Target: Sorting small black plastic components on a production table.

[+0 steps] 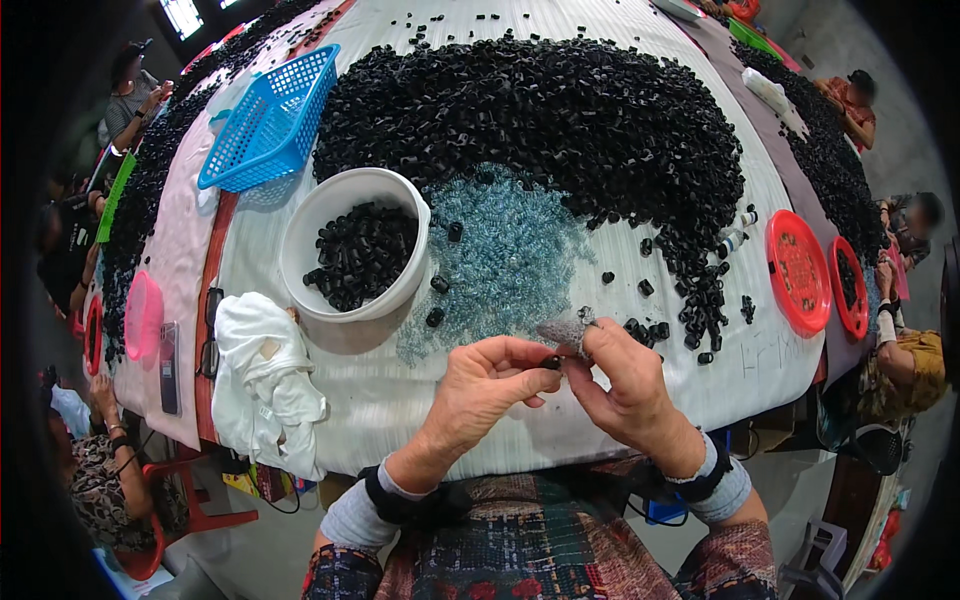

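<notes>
Closely hemmed in at the white-covered table [385, 415]

From the head view, my left hand [475, 388] pinches a small black piece [552, 362] between thumb and forefinger, over the near part of the table. My right hand [632, 378] meets it with bent fingers; a greyish thing [562, 330] shows there, and I cannot tell whether I grip it. Just beyond, translucent blue bits [505, 255] lie between me and a broad black heap [530, 115], whose tail runs down on the right. To my left, a white bowl [302, 235] of black parts stands before a blue basket [250, 170], with a crumpled white cloth [262, 370] nearer me. A red tray [783, 240] lies at the right edge. Other people [915, 360] sit along both sides.
</notes>
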Motion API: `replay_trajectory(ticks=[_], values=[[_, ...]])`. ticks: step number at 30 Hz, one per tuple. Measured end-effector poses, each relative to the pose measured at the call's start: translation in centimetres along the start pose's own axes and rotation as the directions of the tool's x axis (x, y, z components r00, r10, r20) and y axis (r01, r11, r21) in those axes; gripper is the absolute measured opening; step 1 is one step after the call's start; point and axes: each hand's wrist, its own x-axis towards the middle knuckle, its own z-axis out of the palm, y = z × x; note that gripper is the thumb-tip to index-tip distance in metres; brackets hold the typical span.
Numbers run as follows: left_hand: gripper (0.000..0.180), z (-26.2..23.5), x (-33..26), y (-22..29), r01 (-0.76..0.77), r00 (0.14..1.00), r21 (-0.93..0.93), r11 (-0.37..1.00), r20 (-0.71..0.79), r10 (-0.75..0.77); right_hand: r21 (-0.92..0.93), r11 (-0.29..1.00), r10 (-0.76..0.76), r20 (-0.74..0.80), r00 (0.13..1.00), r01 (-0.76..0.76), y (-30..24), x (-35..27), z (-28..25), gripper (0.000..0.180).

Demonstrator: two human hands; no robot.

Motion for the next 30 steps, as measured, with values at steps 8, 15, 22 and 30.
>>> replay_trajectory(ticks=[8,15,22,30], values=[[0.025,-0.1,-0.2,0.1,-0.037,0.999,0.028,0.999,-0.014,0.037,-0.063,0.997,-0.034,0.005,0.999,0.035,-0.6,0.4,-0.1,0.024],[0.021,-0.3,0.1,0.1,-0.016,1.0,-0.009,1.0,-0.018,0.016,-0.085,0.996,-0.019,-0.074,0.997,0.012,-0.4,0.1,-0.1,0.027],[0.024,-0.5,0.2,0.0,-0.02,1.0,-0.033,0.999,0.01,0.02,-0.051,0.997,-0.06,-0.057,0.997,0.057,-0.3,0.5,0.8,0.026],[0.021,-0.8,0.2,-0.3,-0.057,0.998,-0.032,0.998,-0.009,0.056,-0.001,1.0,0.031,-0.09,0.995,-0.031,-0.5,0.3,1.2,0.021]])
